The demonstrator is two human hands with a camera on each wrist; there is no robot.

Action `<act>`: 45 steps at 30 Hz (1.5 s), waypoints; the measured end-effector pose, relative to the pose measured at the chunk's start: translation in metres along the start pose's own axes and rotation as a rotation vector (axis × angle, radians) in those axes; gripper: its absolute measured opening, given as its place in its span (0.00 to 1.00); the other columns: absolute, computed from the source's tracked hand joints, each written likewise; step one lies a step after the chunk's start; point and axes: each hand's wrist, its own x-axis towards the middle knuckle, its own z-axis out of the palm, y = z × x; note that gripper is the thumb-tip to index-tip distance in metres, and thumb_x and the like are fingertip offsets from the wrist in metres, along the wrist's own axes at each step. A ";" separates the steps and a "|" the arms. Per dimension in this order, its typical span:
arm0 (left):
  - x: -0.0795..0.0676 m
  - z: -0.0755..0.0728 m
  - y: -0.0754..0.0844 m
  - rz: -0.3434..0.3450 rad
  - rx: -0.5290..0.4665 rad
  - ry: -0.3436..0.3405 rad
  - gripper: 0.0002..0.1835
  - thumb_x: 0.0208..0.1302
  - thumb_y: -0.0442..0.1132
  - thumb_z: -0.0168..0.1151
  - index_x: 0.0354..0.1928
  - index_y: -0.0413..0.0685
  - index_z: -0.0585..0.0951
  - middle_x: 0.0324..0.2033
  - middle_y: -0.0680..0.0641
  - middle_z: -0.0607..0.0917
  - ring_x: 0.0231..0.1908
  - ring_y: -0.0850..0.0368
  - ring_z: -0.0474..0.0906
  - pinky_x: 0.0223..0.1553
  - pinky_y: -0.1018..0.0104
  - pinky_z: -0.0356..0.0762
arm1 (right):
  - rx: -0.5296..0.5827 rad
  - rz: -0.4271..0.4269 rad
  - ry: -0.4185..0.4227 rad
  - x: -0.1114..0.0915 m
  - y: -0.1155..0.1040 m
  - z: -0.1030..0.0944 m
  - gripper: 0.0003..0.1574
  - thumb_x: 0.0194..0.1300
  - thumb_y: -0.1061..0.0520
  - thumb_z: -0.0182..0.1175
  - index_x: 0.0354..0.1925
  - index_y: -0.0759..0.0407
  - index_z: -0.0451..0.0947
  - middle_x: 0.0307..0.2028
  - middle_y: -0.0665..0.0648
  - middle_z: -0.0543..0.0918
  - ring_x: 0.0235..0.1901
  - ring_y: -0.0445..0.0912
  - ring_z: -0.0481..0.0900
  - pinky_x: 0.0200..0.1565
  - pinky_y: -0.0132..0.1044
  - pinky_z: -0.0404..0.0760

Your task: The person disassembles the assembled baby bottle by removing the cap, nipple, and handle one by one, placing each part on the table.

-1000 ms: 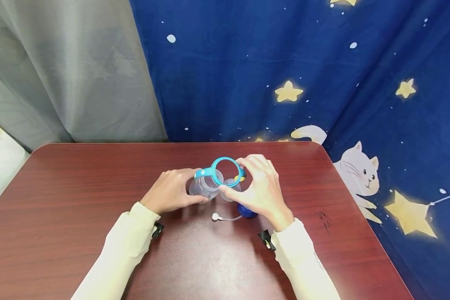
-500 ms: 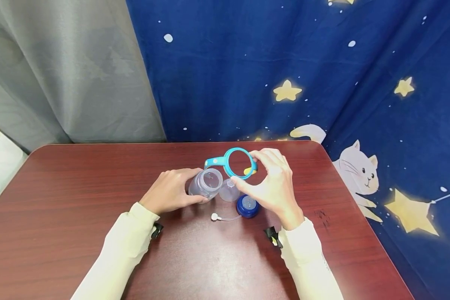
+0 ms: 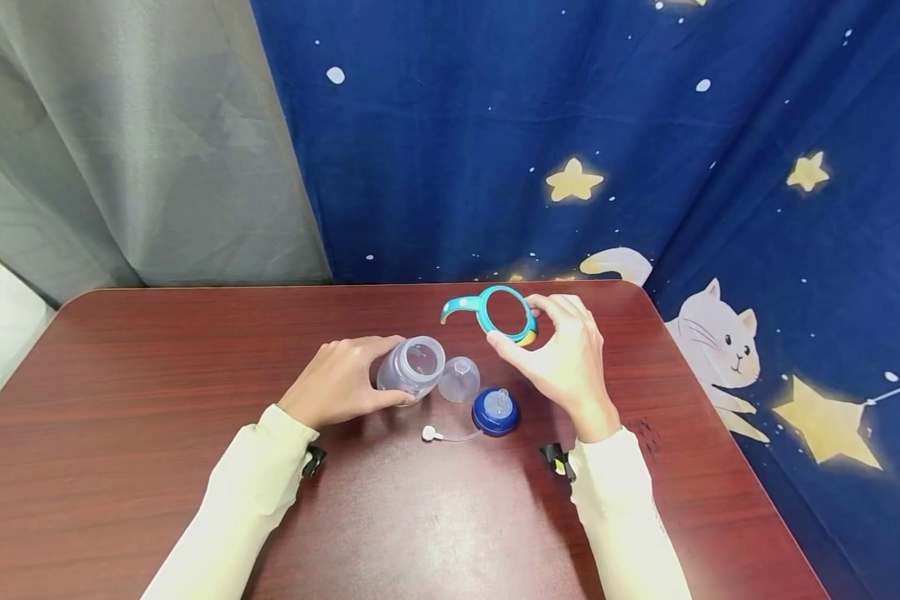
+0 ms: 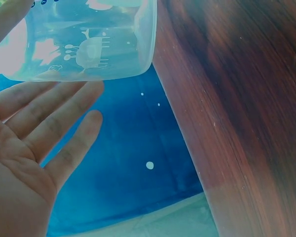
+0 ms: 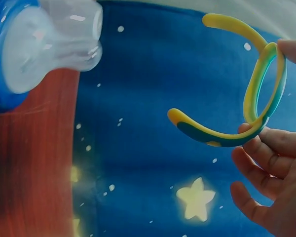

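My left hand (image 3: 345, 377) holds a clear, uncapped baby bottle (image 3: 408, 371) around its side, thumb in front and fingers behind. In the left wrist view the bottle (image 4: 93, 44) shows pale printed figures, with the fingers by its wall. My right hand (image 3: 566, 354) pinches a teal-and-yellow bottle handle ring (image 3: 483, 310) by its rim, raised off the table. Both curved grips of the handle ring (image 5: 227, 140) show in the right wrist view. Between the hands sit a clear dome cap (image 3: 459, 381) and a blue collar with a clear nipple (image 3: 496, 412).
From the blue collar a thin straw (image 3: 461, 437) with a white weighted end (image 3: 430, 433) runs left along the brown table (image 3: 157, 433). Behind the table's far edge hang a grey curtain (image 3: 172, 150) and a blue starry curtain (image 3: 450, 150).
My right hand has carried the handle ring away from the bottle mouth, to the right and toward the far edge, uncovering the blue collar. The left hand and bottle stay put.
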 end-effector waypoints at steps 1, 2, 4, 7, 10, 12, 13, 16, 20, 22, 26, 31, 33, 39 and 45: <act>0.000 0.000 0.000 0.000 0.001 -0.001 0.39 0.43 0.63 0.78 0.56 0.51 0.82 0.42 0.53 0.87 0.38 0.58 0.83 0.37 0.57 0.78 | -0.009 0.010 -0.005 0.000 0.002 0.001 0.33 0.42 0.36 0.77 0.39 0.56 0.83 0.33 0.51 0.81 0.44 0.48 0.76 0.46 0.50 0.72; 0.000 0.000 0.000 0.000 0.001 -0.001 0.39 0.43 0.63 0.78 0.56 0.51 0.82 0.42 0.53 0.87 0.38 0.58 0.83 0.37 0.57 0.78 | -0.018 0.020 -0.011 0.001 0.005 0.002 0.33 0.42 0.35 0.77 0.39 0.56 0.83 0.33 0.51 0.81 0.44 0.49 0.76 0.45 0.50 0.73; 0.000 0.000 0.000 0.001 0.001 -0.001 0.39 0.43 0.63 0.78 0.56 0.51 0.82 0.42 0.53 0.87 0.38 0.58 0.83 0.37 0.57 0.78 | -0.037 0.045 -0.024 0.001 0.009 0.004 0.34 0.43 0.34 0.76 0.39 0.56 0.83 0.33 0.51 0.82 0.43 0.50 0.76 0.44 0.51 0.73; 0.000 0.000 0.000 0.000 -0.002 -0.002 0.39 0.43 0.62 0.78 0.57 0.52 0.82 0.41 0.54 0.87 0.37 0.58 0.83 0.36 0.57 0.78 | -0.062 0.097 -0.055 0.001 0.015 0.007 0.35 0.44 0.32 0.75 0.40 0.56 0.84 0.33 0.51 0.82 0.43 0.50 0.76 0.45 0.52 0.73; 0.000 0.000 0.000 -0.001 -0.004 -0.002 0.39 0.43 0.63 0.78 0.57 0.52 0.82 0.42 0.53 0.87 0.37 0.57 0.83 0.36 0.57 0.78 | -0.080 0.154 -0.102 0.000 0.020 0.010 0.38 0.44 0.30 0.74 0.43 0.57 0.84 0.35 0.52 0.83 0.44 0.52 0.77 0.46 0.54 0.73; 0.000 -0.001 0.000 -0.001 -0.004 -0.002 0.39 0.43 0.63 0.78 0.57 0.51 0.81 0.42 0.53 0.87 0.38 0.57 0.84 0.37 0.56 0.79 | -0.089 0.189 -0.137 0.000 0.024 0.012 0.40 0.45 0.29 0.73 0.44 0.57 0.84 0.35 0.51 0.83 0.44 0.53 0.77 0.46 0.55 0.73; 0.000 -0.001 0.000 -0.001 -0.007 -0.002 0.39 0.43 0.63 0.78 0.57 0.51 0.81 0.42 0.53 0.87 0.38 0.57 0.84 0.37 0.56 0.79 | -0.094 0.204 -0.154 0.000 0.026 0.013 0.40 0.45 0.28 0.72 0.45 0.56 0.84 0.35 0.51 0.83 0.45 0.53 0.78 0.46 0.55 0.73; 0.001 -0.001 0.000 -0.001 -0.009 0.002 0.39 0.43 0.62 0.78 0.57 0.51 0.81 0.42 0.53 0.87 0.38 0.57 0.84 0.38 0.56 0.79 | -0.103 0.246 -0.211 0.000 0.030 0.015 0.41 0.46 0.26 0.71 0.45 0.56 0.84 0.35 0.51 0.82 0.45 0.53 0.78 0.47 0.56 0.72; 0.002 -0.002 -0.001 -0.001 -0.013 0.004 0.38 0.43 0.62 0.78 0.56 0.52 0.82 0.41 0.53 0.87 0.38 0.60 0.83 0.37 0.57 0.80 | -0.113 0.303 -0.286 0.001 0.035 0.016 0.42 0.46 0.23 0.68 0.44 0.55 0.83 0.33 0.51 0.82 0.43 0.52 0.77 0.47 0.55 0.72; 0.002 -0.002 -0.001 0.000 -0.013 0.005 0.38 0.44 0.62 0.78 0.56 0.52 0.82 0.41 0.54 0.87 0.38 0.60 0.83 0.37 0.57 0.80 | -0.115 0.332 -0.315 0.002 0.038 0.017 0.43 0.46 0.23 0.68 0.44 0.55 0.82 0.32 0.51 0.82 0.42 0.51 0.78 0.47 0.55 0.73; 0.002 -0.002 -0.001 0.008 -0.013 0.007 0.38 0.43 0.63 0.78 0.56 0.52 0.82 0.41 0.54 0.87 0.37 0.61 0.82 0.37 0.58 0.80 | -0.129 0.374 -0.365 0.001 0.043 0.019 0.44 0.47 0.21 0.66 0.43 0.55 0.82 0.29 0.50 0.83 0.39 0.49 0.79 0.44 0.53 0.74; 0.003 -0.002 -0.001 0.015 -0.009 0.014 0.37 0.43 0.63 0.78 0.55 0.52 0.82 0.39 0.56 0.87 0.36 0.62 0.82 0.36 0.59 0.79 | -0.157 0.390 -0.427 -0.001 0.048 0.023 0.44 0.48 0.19 0.63 0.42 0.54 0.83 0.24 0.48 0.81 0.35 0.48 0.79 0.41 0.52 0.75; 0.003 -0.001 -0.001 0.014 -0.008 0.013 0.37 0.44 0.63 0.78 0.55 0.53 0.82 0.39 0.56 0.86 0.36 0.62 0.82 0.36 0.59 0.79 | -0.163 0.397 -0.444 -0.002 0.049 0.023 0.45 0.49 0.19 0.63 0.43 0.55 0.83 0.24 0.48 0.81 0.36 0.49 0.79 0.42 0.52 0.75; 0.002 0.000 0.000 0.003 -0.015 0.005 0.36 0.44 0.61 0.78 0.55 0.53 0.82 0.39 0.56 0.86 0.36 0.62 0.82 0.36 0.59 0.79 | -0.165 0.441 -0.523 -0.003 0.054 0.023 0.40 0.50 0.21 0.63 0.36 0.55 0.83 0.23 0.49 0.79 0.32 0.50 0.77 0.36 0.47 0.73; 0.000 -0.002 0.006 -0.012 -0.018 -0.007 0.38 0.44 0.62 0.78 0.57 0.52 0.81 0.41 0.54 0.87 0.37 0.59 0.83 0.37 0.57 0.79 | -0.146 0.476 -0.549 -0.003 0.057 0.021 0.40 0.49 0.21 0.64 0.36 0.55 0.83 0.24 0.51 0.81 0.32 0.51 0.78 0.35 0.46 0.74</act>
